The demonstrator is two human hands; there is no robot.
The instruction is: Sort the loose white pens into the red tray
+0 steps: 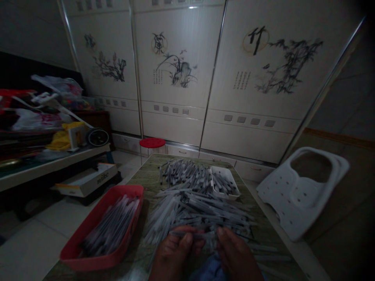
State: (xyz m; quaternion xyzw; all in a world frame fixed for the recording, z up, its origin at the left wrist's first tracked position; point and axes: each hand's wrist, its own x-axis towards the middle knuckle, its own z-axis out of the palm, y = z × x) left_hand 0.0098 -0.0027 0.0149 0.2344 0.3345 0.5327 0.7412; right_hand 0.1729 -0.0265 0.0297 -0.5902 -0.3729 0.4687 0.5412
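Observation:
My left hand (172,248) is closed, thumb and fingers pinching a slim grey pen (202,235) that lies level toward the other hand. At the pen's right end my right hand (234,251) is closed too, its thumb and forefinger pressed together; whether a small cap sits between them is too dark to tell. Just beyond both hands spreads a pile of clear, slender pen barrels (164,210). Behind that lies a heap of short grey pieces with dark ends (187,171), which look like pen caps. Blue cloth (212,267) shows below the hands.
A red plastic basket (96,262) with many pens stands at the table's left edge. At the back right, a white tray (231,196) holds more short grey pieces. A red stool (152,143) is beyond the table (146,166), and a white plastic seat (304,195) stands right.

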